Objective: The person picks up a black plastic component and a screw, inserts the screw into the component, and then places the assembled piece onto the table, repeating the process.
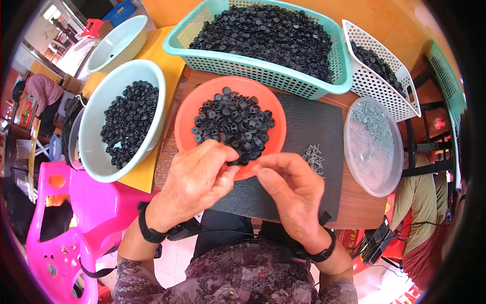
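An orange-red plastic bowl (266,97) holds a heap of small round black plastic parts (230,119). At the bowl's near edge my left hand (195,175) is closed, thumb against fingertips, on one small black plastic part (233,163). Just to its right, my right hand (293,190) has thumb and index finger pinched together; whatever lies between them is too small to make out. A small pile of silvery screws (314,158) lies on the dark mat (316,114), beyond the right hand's fingers.
Behind the bowl stands a green basket (258,70) full of black parts, with a white basket (382,83) beside it. A clear tub (374,177) of screws is at right. On the left are a pale basin (91,137) of black parts and a pink chair (96,202).
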{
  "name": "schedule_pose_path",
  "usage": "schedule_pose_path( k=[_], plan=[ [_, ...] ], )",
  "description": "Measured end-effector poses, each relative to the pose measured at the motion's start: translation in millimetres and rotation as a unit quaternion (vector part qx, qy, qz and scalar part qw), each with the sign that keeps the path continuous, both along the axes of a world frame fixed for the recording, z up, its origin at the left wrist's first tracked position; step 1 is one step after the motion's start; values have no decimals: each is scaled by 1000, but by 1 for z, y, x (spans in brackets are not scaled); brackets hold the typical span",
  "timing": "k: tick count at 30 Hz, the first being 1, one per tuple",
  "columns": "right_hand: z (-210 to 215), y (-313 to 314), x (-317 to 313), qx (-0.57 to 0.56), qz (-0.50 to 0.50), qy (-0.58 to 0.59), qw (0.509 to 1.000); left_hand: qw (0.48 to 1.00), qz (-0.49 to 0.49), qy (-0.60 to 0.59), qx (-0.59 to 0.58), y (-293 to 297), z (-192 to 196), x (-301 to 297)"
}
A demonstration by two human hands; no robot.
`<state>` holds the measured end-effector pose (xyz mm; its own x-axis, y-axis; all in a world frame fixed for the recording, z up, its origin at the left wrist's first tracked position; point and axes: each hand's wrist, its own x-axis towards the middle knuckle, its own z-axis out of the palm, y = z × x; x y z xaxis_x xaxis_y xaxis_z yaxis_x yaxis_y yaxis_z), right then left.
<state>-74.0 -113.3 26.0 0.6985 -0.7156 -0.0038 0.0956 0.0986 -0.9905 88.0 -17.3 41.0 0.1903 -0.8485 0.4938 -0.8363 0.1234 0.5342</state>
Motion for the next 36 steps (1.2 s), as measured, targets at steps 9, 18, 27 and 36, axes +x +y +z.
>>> schedule_pose_path(
  k=[9,18,27,36],
  plan=[
    [-7,-10,1,177,45,-15,983,999,-34,-8,-38,-8,4,-28],
    [-5,-3,-12,150,-18,-46,987,908,-27,418,-3,0,-16,-39],
    [-9,15,-19,206,-84,-98,970,877,1,473,-80,-4,-41,-69],
    [-7,22,-39,203,-58,-61,976,941,39,328,-72,2,-34,-85]
  ],
)
